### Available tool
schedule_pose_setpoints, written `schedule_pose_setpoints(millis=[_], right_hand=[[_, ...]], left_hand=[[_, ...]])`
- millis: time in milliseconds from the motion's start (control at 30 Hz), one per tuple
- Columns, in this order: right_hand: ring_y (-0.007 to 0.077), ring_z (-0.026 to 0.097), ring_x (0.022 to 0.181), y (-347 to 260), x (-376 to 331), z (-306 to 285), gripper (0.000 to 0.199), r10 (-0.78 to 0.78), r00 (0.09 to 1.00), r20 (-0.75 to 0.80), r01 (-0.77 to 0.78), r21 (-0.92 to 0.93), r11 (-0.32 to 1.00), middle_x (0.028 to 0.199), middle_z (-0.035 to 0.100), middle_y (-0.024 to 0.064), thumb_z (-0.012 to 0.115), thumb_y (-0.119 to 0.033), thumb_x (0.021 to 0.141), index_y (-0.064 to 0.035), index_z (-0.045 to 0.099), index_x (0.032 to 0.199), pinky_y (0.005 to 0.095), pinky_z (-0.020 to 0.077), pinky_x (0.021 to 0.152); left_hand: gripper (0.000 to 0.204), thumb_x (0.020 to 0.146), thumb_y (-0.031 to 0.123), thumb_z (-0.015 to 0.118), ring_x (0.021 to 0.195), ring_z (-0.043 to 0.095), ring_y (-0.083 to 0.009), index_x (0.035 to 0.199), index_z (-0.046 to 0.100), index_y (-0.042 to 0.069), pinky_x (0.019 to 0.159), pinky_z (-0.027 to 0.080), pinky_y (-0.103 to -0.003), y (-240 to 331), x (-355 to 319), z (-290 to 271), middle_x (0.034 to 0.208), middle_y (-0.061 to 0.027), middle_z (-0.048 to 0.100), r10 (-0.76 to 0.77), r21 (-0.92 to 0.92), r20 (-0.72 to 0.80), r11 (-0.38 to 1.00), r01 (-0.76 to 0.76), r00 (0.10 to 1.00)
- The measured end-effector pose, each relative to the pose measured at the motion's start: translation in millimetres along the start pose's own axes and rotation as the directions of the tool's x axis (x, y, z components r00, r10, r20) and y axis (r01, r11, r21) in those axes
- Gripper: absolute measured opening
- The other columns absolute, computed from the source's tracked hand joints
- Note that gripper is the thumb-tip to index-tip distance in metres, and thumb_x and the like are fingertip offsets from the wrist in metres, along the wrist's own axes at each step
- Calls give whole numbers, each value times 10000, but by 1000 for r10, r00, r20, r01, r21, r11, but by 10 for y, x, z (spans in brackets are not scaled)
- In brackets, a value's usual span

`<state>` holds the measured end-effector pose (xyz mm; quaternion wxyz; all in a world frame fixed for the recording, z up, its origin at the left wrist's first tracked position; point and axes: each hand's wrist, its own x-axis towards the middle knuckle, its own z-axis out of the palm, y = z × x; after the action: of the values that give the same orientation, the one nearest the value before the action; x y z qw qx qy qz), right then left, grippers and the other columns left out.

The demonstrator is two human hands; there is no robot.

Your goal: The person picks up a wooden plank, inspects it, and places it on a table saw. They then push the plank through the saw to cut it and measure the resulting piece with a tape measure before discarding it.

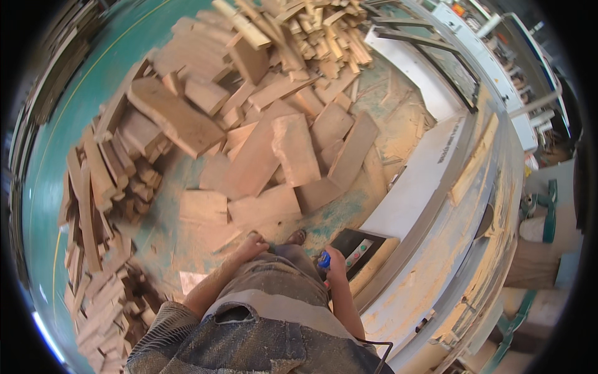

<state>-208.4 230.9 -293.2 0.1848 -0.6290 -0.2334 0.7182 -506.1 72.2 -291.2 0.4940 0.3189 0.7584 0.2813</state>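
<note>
My right hand (336, 262) is closed around a small blue object (324, 259), whose kind I cannot make out. It is beside a black control panel (356, 254) with green and red push buttons, set at the near end of the machine. My left hand (250, 245) hangs by my left thigh with its fingers curled in; what they hold, if anything, is hidden. Beyond it, reddish-brown wooden boards (265, 207) lie on the dusty floor. Further off, a thick rough-edged board (295, 149) rests on top of other planks.
At my right runs a long machine table (430, 274) strewn with sawdust and a wood strip (474, 161). Stacked offcuts (103, 168) rise along the left, and narrow pale sticks (321, 31) pile up at the far end. My shoe (297, 237) stands among sawdust on the green floor (68, 118).
</note>
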Motion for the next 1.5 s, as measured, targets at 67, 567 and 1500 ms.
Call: schedule_pose_setpoints(millis=[67, 567, 1500], right_hand=[[200, 625, 690, -28, 19, 66, 296, 30, 999, -45, -33, -66, 997, 844, 593, 59, 692, -304, 908, -65, 600, 1057, 376, 546, 570], [198, 635, 916, -474, -108, 1079, 337, 85, 872, 482, 25, -218, 976, 1035, 630, 82, 679, -306, 942, -51, 618, 1153, 365, 545, 720], [124, 631, 892, -4051, 1923, 4851, 345, -333, 669, 664, 739, -548, 393, 979, 687, 56, 713, -216, 913, 18, 653, 1159, 294, 524, 786]], left_hand=[[396, 864, 348, 714, 903, 674, -275, 1005, 666, -18, 817, 520, -387, -122, -29, -40, 927, -177, 694, -8, -41, -49, 999, 6, 999], [653, 938, 471, 663, 1039, 620, -240, 1353, 501, -6, 861, 537, -373, 452, -287, -398, 1174, -140, 605, -289, -743, -27, 646, 174, 957], [295, 820, 189, 749, 798, 664, -198, 1028, 642, 9, 736, 529, -344, 1537, 2398, -2649, 865, -113, 677, -184, -494, -668, 834, -245, 721]])
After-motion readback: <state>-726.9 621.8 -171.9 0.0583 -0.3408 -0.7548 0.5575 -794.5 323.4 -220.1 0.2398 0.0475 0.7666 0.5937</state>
